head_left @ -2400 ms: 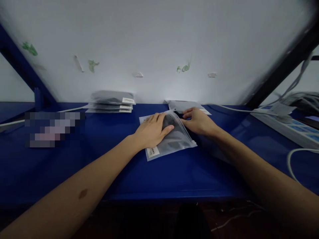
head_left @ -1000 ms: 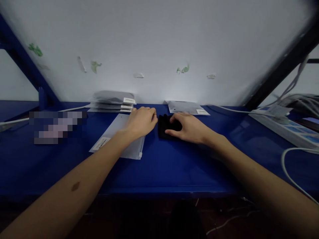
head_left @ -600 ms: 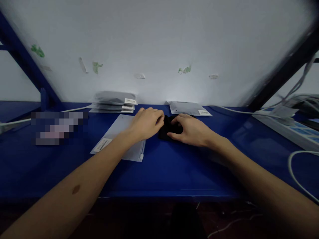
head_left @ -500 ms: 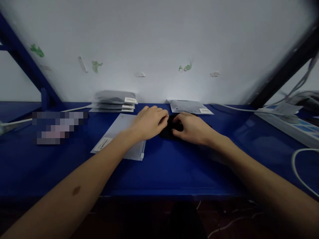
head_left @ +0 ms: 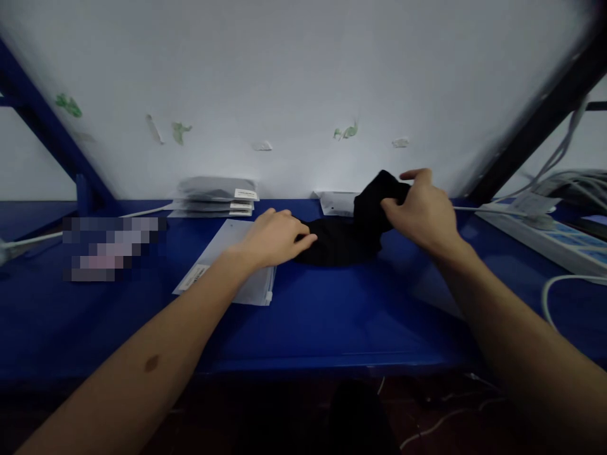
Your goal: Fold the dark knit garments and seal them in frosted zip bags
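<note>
A piece of black fabric (head_left: 341, 234) lies partly unfolded on the blue table (head_left: 332, 316). My right hand (head_left: 422, 212) pinches one end of it and holds that end raised above the table. My left hand (head_left: 272, 237) rests on the fabric's left edge with its fingers curled over it. A flat frosted zip bag (head_left: 222, 272) with a white label lies under my left wrist, just left of the fabric.
A stack of packed grey bags (head_left: 215, 193) sits against the white wall at back left. Another flat bag (head_left: 339, 202) lies behind the fabric. A white power strip (head_left: 545, 237) and cables (head_left: 554, 291) occupy the right side. A blurred patch (head_left: 109, 246) sits at left.
The black fabric came out of the frosted bag, which now lies to the left. My right hand has lifted one end up and right, unfolding it, while my left hand holds the other side.
</note>
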`<control>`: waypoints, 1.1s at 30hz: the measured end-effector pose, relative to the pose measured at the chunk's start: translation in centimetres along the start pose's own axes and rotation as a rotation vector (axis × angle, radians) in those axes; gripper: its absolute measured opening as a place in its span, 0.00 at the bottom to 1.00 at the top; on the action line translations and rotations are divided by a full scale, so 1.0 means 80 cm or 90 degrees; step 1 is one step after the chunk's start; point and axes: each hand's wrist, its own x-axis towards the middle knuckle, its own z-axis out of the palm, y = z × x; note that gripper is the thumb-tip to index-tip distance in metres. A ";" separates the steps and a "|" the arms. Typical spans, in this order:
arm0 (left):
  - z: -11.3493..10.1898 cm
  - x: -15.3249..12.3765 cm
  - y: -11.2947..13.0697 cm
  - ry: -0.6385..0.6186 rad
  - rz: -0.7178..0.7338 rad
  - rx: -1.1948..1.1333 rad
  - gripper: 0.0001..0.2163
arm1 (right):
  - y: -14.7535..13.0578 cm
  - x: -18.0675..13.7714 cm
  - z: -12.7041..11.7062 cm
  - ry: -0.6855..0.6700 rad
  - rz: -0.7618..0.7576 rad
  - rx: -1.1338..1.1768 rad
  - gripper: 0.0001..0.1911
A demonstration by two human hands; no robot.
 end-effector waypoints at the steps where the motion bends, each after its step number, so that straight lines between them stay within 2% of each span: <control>1: 0.001 -0.001 -0.007 0.001 -0.038 0.028 0.19 | 0.011 0.004 0.000 -0.001 0.018 -0.021 0.31; 4: 0.001 -0.006 -0.026 0.005 -0.154 0.093 0.18 | 0.036 0.010 0.007 -0.033 0.045 -0.085 0.31; 7: 0.000 -0.008 -0.032 0.017 -0.207 0.113 0.18 | 0.045 0.011 0.019 -0.029 0.005 -0.139 0.27; 10: 0.001 -0.005 -0.027 0.051 -0.185 0.089 0.17 | 0.040 0.011 0.027 0.012 -0.115 -0.133 0.19; 13: 0.006 -0.002 -0.021 0.052 -0.136 0.062 0.15 | 0.029 0.008 0.031 -0.041 -0.186 -0.108 0.14; 16: 0.012 -0.001 -0.023 0.023 -0.135 0.057 0.14 | 0.024 0.002 0.034 -0.149 -0.179 -0.121 0.12; 18: 0.014 -0.002 -0.026 0.015 -0.159 0.060 0.14 | 0.024 0.000 0.035 -0.185 -0.161 -0.136 0.12; 33: 0.012 -0.002 -0.023 0.006 -0.198 0.067 0.14 | 0.020 -0.003 0.033 -0.191 -0.074 -0.176 0.15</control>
